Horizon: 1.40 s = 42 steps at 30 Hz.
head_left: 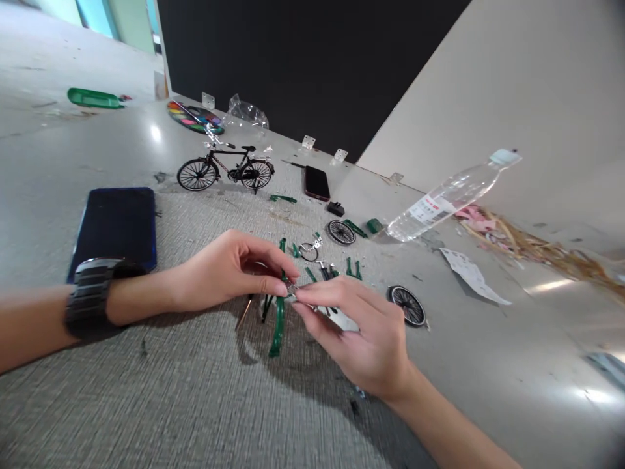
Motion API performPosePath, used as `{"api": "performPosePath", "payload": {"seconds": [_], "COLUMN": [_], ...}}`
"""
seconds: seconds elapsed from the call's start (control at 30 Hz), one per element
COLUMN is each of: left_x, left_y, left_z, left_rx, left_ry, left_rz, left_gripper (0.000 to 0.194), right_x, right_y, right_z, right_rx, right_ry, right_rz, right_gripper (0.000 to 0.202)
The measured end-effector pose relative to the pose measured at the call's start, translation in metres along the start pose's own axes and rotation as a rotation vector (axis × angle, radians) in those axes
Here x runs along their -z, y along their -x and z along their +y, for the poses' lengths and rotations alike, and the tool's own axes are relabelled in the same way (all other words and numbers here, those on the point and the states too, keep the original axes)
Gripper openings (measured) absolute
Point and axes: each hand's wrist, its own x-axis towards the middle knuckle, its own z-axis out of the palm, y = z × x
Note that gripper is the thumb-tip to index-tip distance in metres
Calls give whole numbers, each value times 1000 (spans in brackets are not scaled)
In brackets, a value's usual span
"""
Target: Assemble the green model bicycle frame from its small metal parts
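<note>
Between its thumb and fingers, my left hand (227, 270) pinches a curved green mudguard (277, 329), which looks like a part of a model bicycle. My right hand (364, 319) is closed in a pinch on a small silvery metal part (291, 288), held against the mudguard's middle. What the part is exactly is too small to tell. Past the fingers lie small loose pieces, among them a green forked part (353, 268) and a silvery part with a ring (309, 250). A spoked wheel (342, 232) lies beyond them, and another wheel (407, 305) is to the right of my right hand.
An assembled black model bicycle (237, 166) stands at the back. A dark blue tablet-like device (117, 225) lies left, a smartphone (316, 182) behind the parts. A clear plastic bottle (446, 198), a paper sheet (472, 275) and a paint palette (193, 118) are farther out.
</note>
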Motion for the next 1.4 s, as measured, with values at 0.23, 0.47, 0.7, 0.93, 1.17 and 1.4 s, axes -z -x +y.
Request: {"api": "performPosePath", "payload": {"seconds": [0.23, 0.47, 0.7, 0.93, 1.17, 1.4], "left_x": [0, -1, -2, -1, -2, 0], "left_y": [1, 3, 4, 3, 5, 3], "left_z": [1, -1, -1, -2, -2, 2], "left_rx": [21, -37, -22, 11, 41, 50], "left_ry": [27, -58, -62, -24, -97, -202], "left_rz": [43, 75, 26, 67, 110, 114], "left_gripper": [7, 8, 9, 8, 13, 21], "right_x": [3, 4, 1, 1, 2, 2], "right_y": [0, 2, 5, 5, 4, 6], "right_z": [-4, -5, -3, -4, -6, -2], "right_rx": [-43, -176, -237, -343, -417, -524], "right_ry": [-26, -17, -105, -177, -246, -227], "right_rz": [-43, -38, -72, -52, -13, -8], "right_gripper": [15, 13, 15, 12, 10, 8]}}
